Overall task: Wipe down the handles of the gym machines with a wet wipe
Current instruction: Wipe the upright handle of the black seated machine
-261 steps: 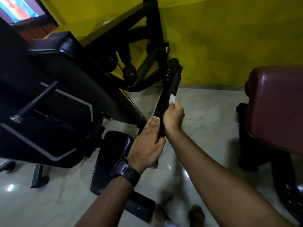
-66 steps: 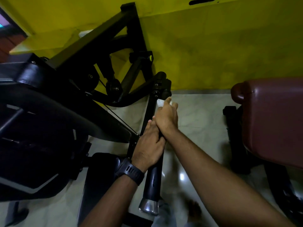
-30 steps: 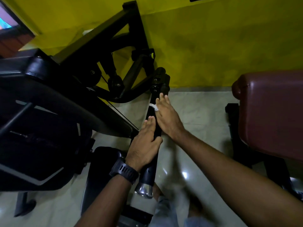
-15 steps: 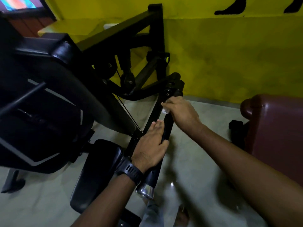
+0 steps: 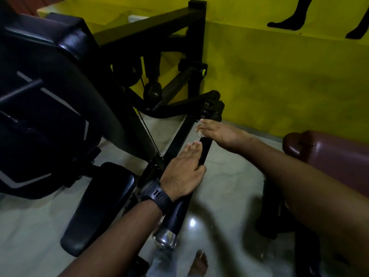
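Note:
A long black handle bar [image 5: 204, 149] with a chrome end cap [image 5: 165, 238] runs diagonally from the machine's pivot joint [image 5: 209, 109] toward me. My left hand [image 5: 182, 173], with a black watch on its wrist, grips the bar's middle. My right hand [image 5: 218, 132] wraps the bar's upper end just below the pivot, holding a white wet wipe [image 5: 200, 134] against it. Only a small bit of the wipe shows under the fingers.
A black padded seat [image 5: 99, 206] and backrest [image 5: 46, 108] of the machine stand at the left. A maroon padded bench [image 5: 327, 150] is at the right. The yellow wall [image 5: 279, 76] lies behind, and my bare foot [image 5: 198, 263] is on the tiled floor.
My right hand with the wipe has slid up the bar to just under the pivot joint. My left hand has kept its grip on the bar's middle.

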`<state>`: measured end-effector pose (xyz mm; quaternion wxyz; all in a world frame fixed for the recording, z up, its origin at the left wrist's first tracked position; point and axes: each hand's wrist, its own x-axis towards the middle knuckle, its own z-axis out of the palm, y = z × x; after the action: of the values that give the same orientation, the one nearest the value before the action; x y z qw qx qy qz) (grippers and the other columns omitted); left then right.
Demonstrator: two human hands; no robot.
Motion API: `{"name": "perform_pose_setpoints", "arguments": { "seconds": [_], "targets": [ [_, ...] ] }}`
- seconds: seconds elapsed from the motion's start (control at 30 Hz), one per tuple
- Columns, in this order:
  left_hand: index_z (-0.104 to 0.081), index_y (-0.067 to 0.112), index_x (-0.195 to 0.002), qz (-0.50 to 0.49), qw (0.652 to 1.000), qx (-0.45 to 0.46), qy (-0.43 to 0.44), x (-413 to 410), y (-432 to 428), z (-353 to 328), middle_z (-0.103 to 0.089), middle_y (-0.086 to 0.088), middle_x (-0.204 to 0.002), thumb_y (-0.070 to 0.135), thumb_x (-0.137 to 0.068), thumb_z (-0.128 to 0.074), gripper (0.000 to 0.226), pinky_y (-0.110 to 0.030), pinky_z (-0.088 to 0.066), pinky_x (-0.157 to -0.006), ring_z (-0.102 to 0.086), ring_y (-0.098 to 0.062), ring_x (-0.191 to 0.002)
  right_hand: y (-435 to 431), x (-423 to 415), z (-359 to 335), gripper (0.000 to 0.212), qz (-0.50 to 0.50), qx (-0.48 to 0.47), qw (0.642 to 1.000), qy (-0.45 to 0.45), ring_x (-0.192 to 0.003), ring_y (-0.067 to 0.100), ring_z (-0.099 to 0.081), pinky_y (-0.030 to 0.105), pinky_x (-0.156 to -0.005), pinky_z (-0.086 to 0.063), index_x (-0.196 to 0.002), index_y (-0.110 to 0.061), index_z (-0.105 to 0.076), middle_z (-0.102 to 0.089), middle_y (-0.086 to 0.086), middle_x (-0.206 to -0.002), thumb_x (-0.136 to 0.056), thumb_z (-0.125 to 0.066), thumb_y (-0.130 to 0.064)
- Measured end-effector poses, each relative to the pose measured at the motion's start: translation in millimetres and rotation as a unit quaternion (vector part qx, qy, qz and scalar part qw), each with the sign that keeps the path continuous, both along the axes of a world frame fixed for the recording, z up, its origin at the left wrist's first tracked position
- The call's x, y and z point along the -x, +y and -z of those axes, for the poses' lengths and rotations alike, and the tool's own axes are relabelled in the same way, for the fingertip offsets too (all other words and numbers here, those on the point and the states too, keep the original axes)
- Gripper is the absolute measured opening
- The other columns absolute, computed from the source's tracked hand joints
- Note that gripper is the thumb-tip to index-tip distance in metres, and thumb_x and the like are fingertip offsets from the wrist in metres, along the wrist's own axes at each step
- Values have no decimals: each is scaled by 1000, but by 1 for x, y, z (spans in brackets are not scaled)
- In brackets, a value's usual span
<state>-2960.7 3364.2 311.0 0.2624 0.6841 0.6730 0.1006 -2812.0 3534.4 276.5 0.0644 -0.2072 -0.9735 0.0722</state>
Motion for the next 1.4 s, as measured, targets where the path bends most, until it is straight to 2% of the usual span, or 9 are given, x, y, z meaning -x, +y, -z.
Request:
{"name": "perform_pose_setpoints", "arguments": {
  "seconds": [0.13, 0.27, 0.57, 0.77, 1.0, 1.1, 1.2, 1.27, 1.4],
  "targets": [
    [-4, 18, -161, -5, 1000, 0, -11, 0, 3, 1, -1, 3, -168, 27, -102, -38, 68, -29, -8, -123, 1, -6, -153, -2, -8, -10, 44, -27, -35, 998, -48, -147, 30, -31, 39, -119, -29, -146, -6, -45, -41, 12, -155, -103, -48, -6],
    [-2, 20, -161, -7, 1000, 11, -27, -1, 9, 0, 1, 5, -168, 27, -102, -38, 69, -32, -10, -122, 2, -5, -153, 16, 16, -24, 42, -35, -53, 988, -140, -143, 31, -36, 37, -116, -29, -143, -6, -49, -48, 15, -148, -100, -46, -3],
    [-2, 20, -161, -6, 999, 20, -40, -1, 19, -1, 1, 6, -168, 26, -102, -38, 69, -30, -11, -121, 3, -4, -152, 24, 23, -27, 41, -4, -53, 985, -165, -138, 27, -42, 34, -113, -34, -137, -9, -55, -54, 11, -144, -98, -49, 1],
    [-1, 21, -161, -5, 998, 22, -61, -1, 19, -1, 3, 8, -168, 25, -102, -38, 69, -25, -6, -120, 4, -2, -152, 17, 0, -13, 57, 65, -32, 994, -87, -152, 30, -17, 44, -119, -30, -151, -9, -39, -29, 12, -161, -97, -44, 7],
    [0, 22, -161, -4, 998, 25, -64, 2, 18, -2, 3, 10, -168, 26, -103, -38, 69, -24, -5, -119, 5, -1, -151, 0, -7, 5, 63, 137, 13, 990, 13, -149, 33, -27, 46, -118, -31, -143, -8, -48, -37, 16, -156, -89, -17, -12],
    [0, 23, -161, -9, 997, 30, -67, 1, 16, -2, 3, 11, -167, 26, -103, -38, 69, -23, -6, -117, 6, 0, -151, -15, 5, 16, 44, 190, 28, 979, 73, -147, 37, -29, 50, -117, -33, -139, -3, -52, -41, 20, -153, -99, -37, -8],
    [0, 24, -160, -6, 997, 28, -68, 2, 12, -1, 3, 12, -167, 27, -104, -38, 68, -23, -4, -117, 6, 0, -151, -28, -1, 31, 51, 184, 9, 978, 102, -151, 32, -22, 41, -117, -27, -148, -7, -44, -34, 15, -158, -98, -48, 3],
    [-1, 24, -160, -11, 996, 30, -81, 2, 12, 0, 3, 12, -167, 27, -104, -38, 68, -27, -6, -120, 5, 0, -151, -11, 5, 18, 45, 152, -7, 987, 49, -149, 35, -25, 43, -117, -28, -141, -6, -52, -43, 16, -153, -97, -49, 3],
    [-4, 22, -161, -17, 995, 27, -89, 2, 14, 2, -2, 9, -168, 23, -102, -39, 68, -20, -4, -116, 1, -2, -152, 20, 32, -25, 40, 71, -32, 981, -178, -139, 29, -38, 41, -115, -34, -136, -13, -57, -55, 6, -143, -98, -50, -2]
  ]
}}
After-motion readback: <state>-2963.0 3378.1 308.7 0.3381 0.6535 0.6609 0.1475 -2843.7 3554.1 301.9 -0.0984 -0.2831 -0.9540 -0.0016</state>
